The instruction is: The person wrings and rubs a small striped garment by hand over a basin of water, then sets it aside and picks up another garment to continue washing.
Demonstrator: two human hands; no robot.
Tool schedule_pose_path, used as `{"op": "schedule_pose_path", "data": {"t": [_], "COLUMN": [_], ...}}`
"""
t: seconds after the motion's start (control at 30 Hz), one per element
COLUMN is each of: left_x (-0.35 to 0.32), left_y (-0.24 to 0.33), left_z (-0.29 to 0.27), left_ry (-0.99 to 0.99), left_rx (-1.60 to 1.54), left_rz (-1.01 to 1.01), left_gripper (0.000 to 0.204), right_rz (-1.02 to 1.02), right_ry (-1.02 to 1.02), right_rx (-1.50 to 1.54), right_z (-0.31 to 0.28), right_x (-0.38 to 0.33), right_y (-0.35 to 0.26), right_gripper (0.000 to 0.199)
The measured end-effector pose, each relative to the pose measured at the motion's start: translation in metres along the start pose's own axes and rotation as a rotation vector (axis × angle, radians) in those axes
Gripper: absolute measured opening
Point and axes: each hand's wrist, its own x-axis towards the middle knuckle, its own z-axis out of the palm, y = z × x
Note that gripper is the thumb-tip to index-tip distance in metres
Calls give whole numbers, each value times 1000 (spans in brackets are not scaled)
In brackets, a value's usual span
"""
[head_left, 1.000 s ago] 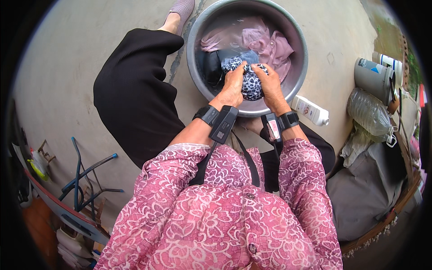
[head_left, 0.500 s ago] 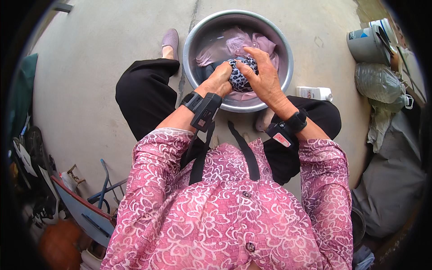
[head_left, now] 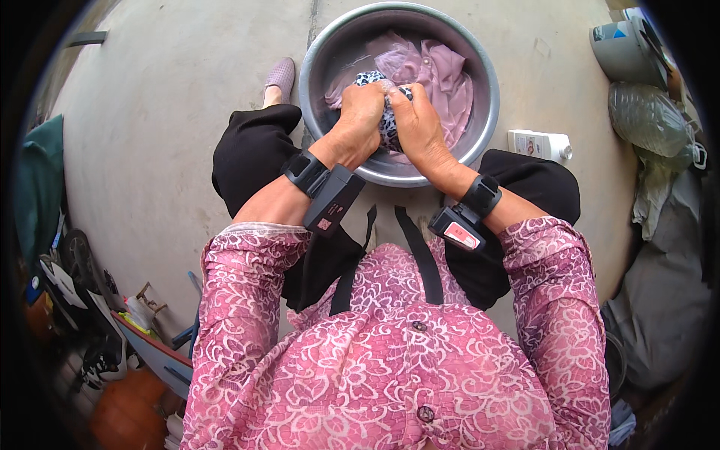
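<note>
A leopard-print cloth [head_left: 388, 129] is bunched between my two hands over a round metal basin [head_left: 491, 97]. My left hand [head_left: 361, 112] is closed around its left side, with some of the print showing above the knuckles. Against the right side, my right hand [head_left: 418, 124] grips the same cloth, its thumb close to the left hand. Most of the fingers on both hands are hidden underneath. Behind and to the right of them, a pink garment [head_left: 446, 75] with small buttons lies crumpled and wet in the basin.
A white bottle [head_left: 538, 145] lies on the concrete floor right of the basin. Farther right are a grey bucket [head_left: 626, 52], a large clear plastic bottle [head_left: 646, 118] and a grey sheet [head_left: 656, 300]. At the lower left stands a board with a red edge [head_left: 154, 352].
My right hand, which was spread over the cloth, has closed on it. Both hands have come together. The whole view has shifted slightly, with the basin higher in it.
</note>
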Motion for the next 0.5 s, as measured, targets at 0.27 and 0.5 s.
{"op": "schedule_pose_path", "data": {"t": [0.27, 0.5], "left_x": [-9, -16], "left_y": [11, 14], "left_z": [21, 25], "left_ry": [139, 162], "left_rx": [327, 372], "left_rz": [197, 197], "left_gripper": [18, 24], "right_rz": [159, 619], "right_ry": [51, -44], "right_rx": [195, 545], "right_z": [5, -2], "right_x": [10, 12], "right_y": [25, 10], "right_gripper": [38, 30]}}
